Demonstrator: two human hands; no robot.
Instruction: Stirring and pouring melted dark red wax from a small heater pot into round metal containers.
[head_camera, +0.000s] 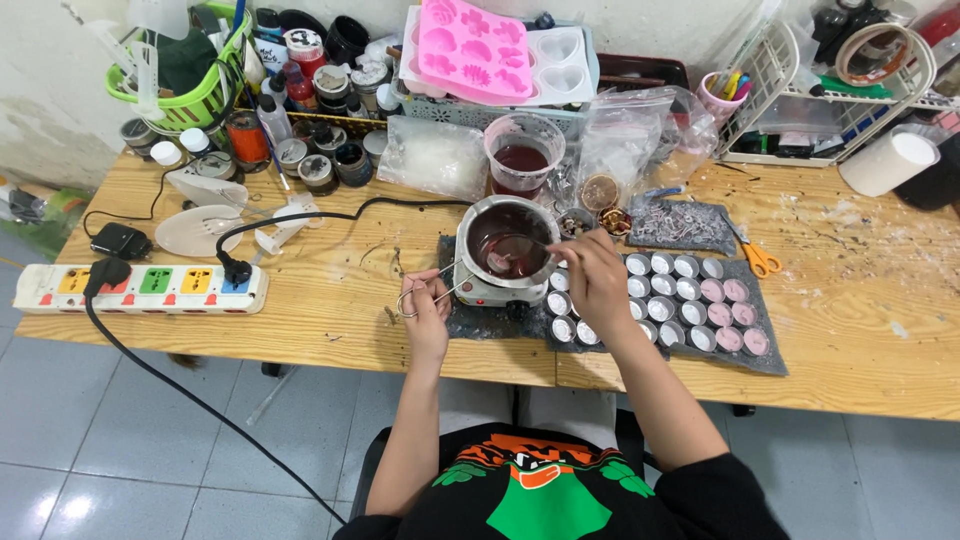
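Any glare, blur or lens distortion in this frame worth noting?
Head view: wide-angle bending bows the table edge; lighting is even with soft shadows; a bright highlight sits on the metal pot rim; both the left hand and right hand look sharp, without motion blur.

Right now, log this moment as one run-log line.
left hand: grips wire handle | right hand: holds stirrer in metal pot | pot: dark red liquid, on small burner | small cups: beside burner

Pot (506, 243) on hot plate (490, 292) at table (330, 300) centre, on mat (770, 358). Small cups (690, 300) in rows on mat at 3 o'clock of pot. Beaker (523, 152) at 12. Power strip (140, 289) at 9, far left. Scissors (757, 255) beyond cups, 3. Moulds (495, 50) behind beaker, basket (190, 75) at 10
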